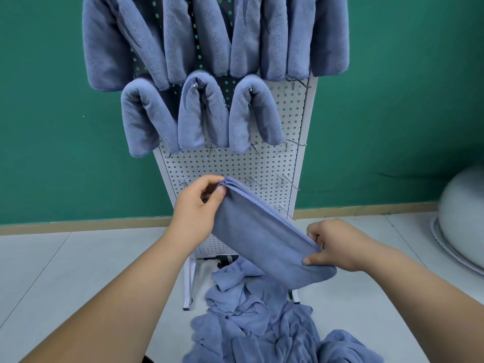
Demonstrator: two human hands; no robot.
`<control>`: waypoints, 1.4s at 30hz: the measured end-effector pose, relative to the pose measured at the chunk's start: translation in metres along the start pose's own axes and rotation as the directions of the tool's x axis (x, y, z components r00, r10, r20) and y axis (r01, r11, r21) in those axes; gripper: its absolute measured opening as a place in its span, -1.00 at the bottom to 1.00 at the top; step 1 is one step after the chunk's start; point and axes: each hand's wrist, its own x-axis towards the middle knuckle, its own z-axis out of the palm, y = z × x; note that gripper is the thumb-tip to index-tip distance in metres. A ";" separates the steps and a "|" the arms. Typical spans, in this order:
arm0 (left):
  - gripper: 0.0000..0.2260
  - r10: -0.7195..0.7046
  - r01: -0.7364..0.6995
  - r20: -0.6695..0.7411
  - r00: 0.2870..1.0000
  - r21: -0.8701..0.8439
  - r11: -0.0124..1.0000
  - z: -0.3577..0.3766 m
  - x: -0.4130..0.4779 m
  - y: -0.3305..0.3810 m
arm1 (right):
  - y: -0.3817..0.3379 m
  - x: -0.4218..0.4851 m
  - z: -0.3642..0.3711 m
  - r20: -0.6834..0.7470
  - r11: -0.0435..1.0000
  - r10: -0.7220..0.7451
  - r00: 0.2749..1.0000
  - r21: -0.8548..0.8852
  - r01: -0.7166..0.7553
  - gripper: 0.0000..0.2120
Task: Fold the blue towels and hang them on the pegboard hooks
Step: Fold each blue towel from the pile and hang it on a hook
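Observation:
A folded blue towel [258, 231] is stretched between both hands in front of the white pegboard [262, 166]. My left hand [197, 205] pinches its upper left end. My right hand [332, 243] pinches its lower right end. Several folded blue towels [201, 113] hang on hooks across the top rows of the board. Bare metal hooks [289, 180] stick out of the lower rows. A heap of loose blue towels [259, 323] lies on the floor below my hands.
The pegboard stands on a white frame [189, 284] against a green wall [52, 113]. Pale floor tiles [65, 271] spread left and right. A rounded grey-white object [463, 218] sits at the right edge.

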 end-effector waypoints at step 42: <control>-0.66 -0.212 0.149 0.176 0.961 0.312 0.938 -0.002 0.003 -0.025 | 0.034 -0.007 -0.022 -0.365 0.871 0.186 0.912 0.490 0.019 -0.55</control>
